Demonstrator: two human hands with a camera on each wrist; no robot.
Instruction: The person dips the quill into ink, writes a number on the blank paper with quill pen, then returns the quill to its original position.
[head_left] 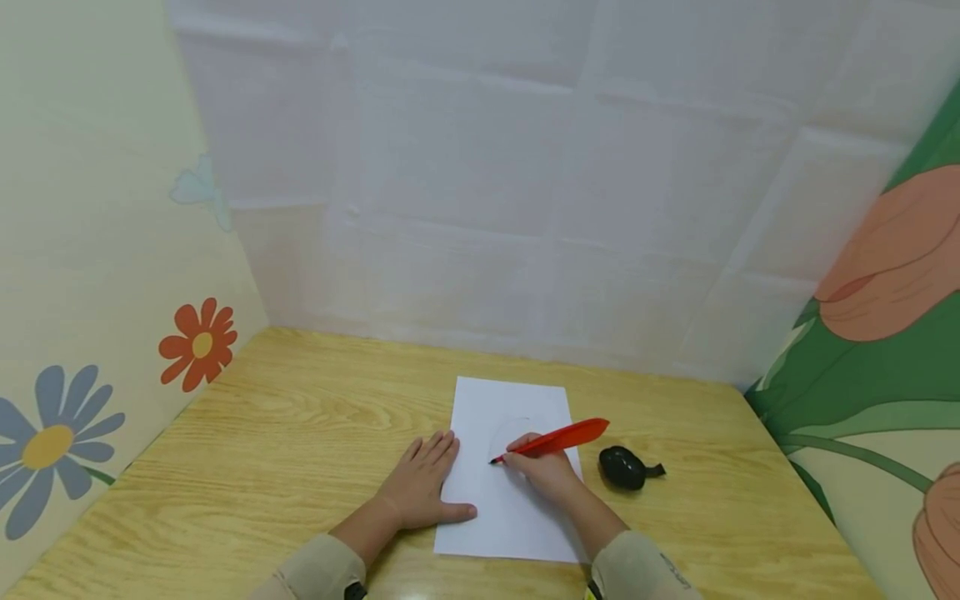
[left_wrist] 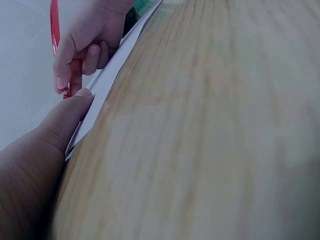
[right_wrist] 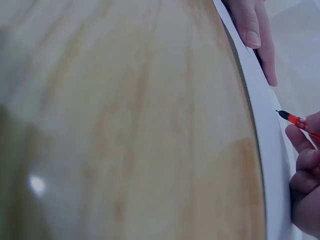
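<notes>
Where the head view looks down on the wooden surface (head_left: 300, 433), left hand (head_left: 423, 487) pressed flat, fingers straight and close together, on the left edge of a white sheet of paper (head_left: 510, 517), thumb stretched sideways onto the sheet. Right hand (head_left: 543, 471) resting on the same sheet, grip pinched round a red feather-shaped pen (head_left: 558, 439), dark tip down on the paper near a faint curved line, red plume slanting up and to the right. Just beside the paper's right edge, a small black inkpot-like object (head_left: 624, 467), apart from both hands. Flower-patterned panels left and right, a pale sheet behind. Seen from the left wrist, left thumb (left_wrist: 65, 117) lying straight on the paper's edge (left_wrist: 107, 80), with the right hand's fingers (left_wrist: 87, 42) curled round the red pen shaft (left_wrist: 54, 25) just beyond it; wood grain filling the rest. Seen from the right wrist, paper edge (right_wrist: 260, 110) running down the frame, straight fingers of the left hand (right_wrist: 255, 30) lying on it at the top, and lower right the curled fingers of the right hand (right_wrist: 305, 170) gripping the pen (right_wrist: 295, 120), its dark point just above or touching the sheet; contact not clear from this angle.
</notes>
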